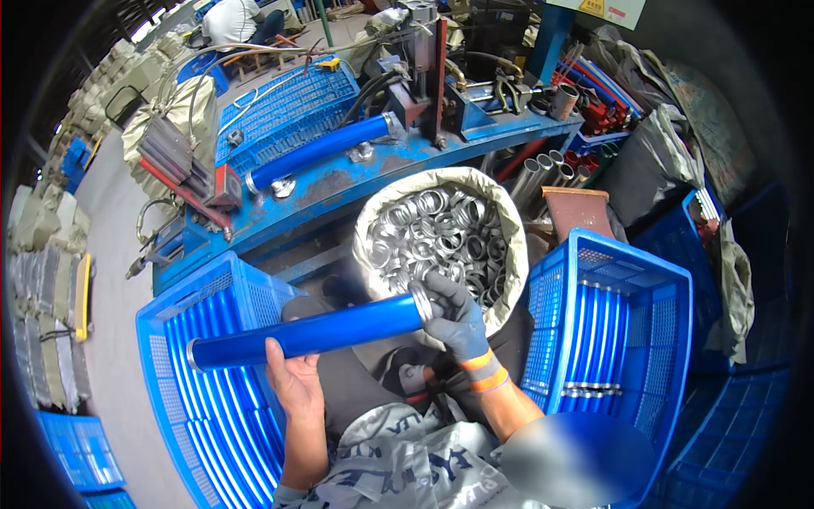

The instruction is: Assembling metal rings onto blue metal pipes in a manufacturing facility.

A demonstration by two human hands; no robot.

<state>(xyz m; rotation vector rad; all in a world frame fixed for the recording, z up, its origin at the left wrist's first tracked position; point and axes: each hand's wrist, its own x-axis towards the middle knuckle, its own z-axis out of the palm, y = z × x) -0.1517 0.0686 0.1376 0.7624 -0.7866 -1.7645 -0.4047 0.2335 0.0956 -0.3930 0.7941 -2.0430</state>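
A blue metal tube (314, 335) lies nearly level across my lap, its right end slightly higher. My bare left hand (295, 382) holds it from below near the left end, thumb up against its side. My right hand (458, 318), in a grey glove with an orange cuff, is closed around the right end, where a silver ring (420, 304) sits. Another silver ring (194, 355) caps the left end. Just beyond the right hand stands a pale cloth sack (514, 216) full of loose silver rings (424, 246).
Blue crates of blue tubes stand at left (154, 339) and right (682, 339). Across the front runs a blue workbench (331, 182) with a second blue tube (322, 153) between metal fixtures. Bare metal tubes (543, 170) stand beyond the sack. Another person (233, 24) crouches far left.
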